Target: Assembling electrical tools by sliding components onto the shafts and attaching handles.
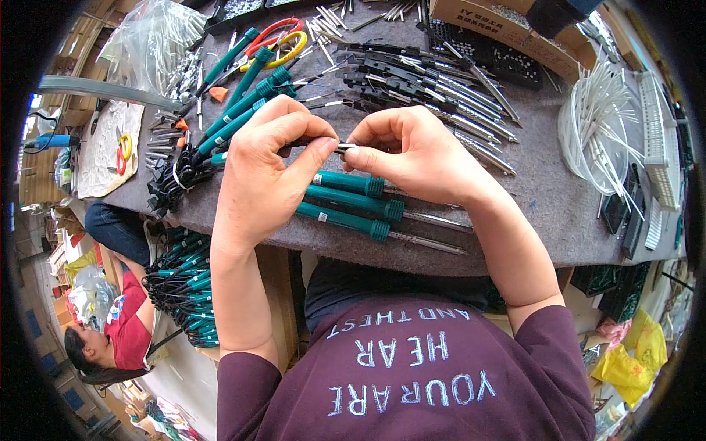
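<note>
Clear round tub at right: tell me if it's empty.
Not empty: many thin white strands sit in the tub, some poking past its rim.

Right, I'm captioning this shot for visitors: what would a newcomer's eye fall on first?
Probably the left hand and right hand, close together at the centre, pinching a small thin piece over the grey table. Just below them, three green-handled tools lie side by side, their metal shafts pointing right. Farther right, a round clear tub bristles with pale thin strands.
</note>
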Motion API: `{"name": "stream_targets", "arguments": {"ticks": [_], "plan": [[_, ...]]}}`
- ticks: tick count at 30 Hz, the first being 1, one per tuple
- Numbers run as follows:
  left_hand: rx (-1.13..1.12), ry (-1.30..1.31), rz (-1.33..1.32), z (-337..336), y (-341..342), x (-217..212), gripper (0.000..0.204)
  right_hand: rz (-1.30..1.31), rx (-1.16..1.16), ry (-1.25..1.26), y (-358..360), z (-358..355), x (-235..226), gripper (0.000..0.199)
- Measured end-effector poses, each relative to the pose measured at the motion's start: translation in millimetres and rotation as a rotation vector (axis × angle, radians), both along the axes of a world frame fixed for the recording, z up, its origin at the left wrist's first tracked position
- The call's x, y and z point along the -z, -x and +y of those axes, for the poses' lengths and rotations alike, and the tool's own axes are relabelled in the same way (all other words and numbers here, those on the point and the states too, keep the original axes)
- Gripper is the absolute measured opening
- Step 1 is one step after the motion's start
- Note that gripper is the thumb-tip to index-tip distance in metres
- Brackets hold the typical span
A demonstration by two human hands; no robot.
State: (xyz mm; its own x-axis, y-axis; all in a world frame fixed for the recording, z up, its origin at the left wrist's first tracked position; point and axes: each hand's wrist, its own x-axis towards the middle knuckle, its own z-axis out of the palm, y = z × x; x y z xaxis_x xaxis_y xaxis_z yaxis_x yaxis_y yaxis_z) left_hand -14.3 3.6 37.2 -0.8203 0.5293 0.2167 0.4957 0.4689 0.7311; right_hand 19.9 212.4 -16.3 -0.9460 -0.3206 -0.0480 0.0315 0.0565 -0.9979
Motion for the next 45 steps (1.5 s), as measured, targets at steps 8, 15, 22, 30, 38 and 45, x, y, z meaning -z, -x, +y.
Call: {"name": "stream_targets", "arguments": {"ticks": [8, 15, 22, 30, 38, 45], "plan": [[0.034, 0.006, 0.064, -3.1, 4.0, 1.7, 0.009, -0.015, 0.018, 0.004, 0.7, -1.2, -3.9, 0.028], [-0.094, 0.093, -0.080, 3.8, -0.7, -1.0, 0.011, 0.097, 0.073, -0.090, -2.1, -2.0, -1.2, 0.025], [0.167, 0.135, -0.416, -18.0, 15.1, -8.0, 0.010, 0.033, -0.197, -0.222, -0.1, 9.6, -12.6, 0.019], [0.283, -0.076, -0.631, -36.5, 39.5, 3.2, 0.008, -0.001, -0.146, 0.044, -1.1, 1.4, -12.6, 0.022], [-0.034, -0.076, -0.399, -26.9, 35.4, 25.0, 0.013, 0.165, 0.252, -0.249, 1.0, -5.5, -4.6, 0.021], [-0.140, 0.183, 0.082, -8.0, 13.6, 14.6, 0.012, 0.317, 0.328, -0.447, -2.8, -8.7, -3.3, 0.022]]}}
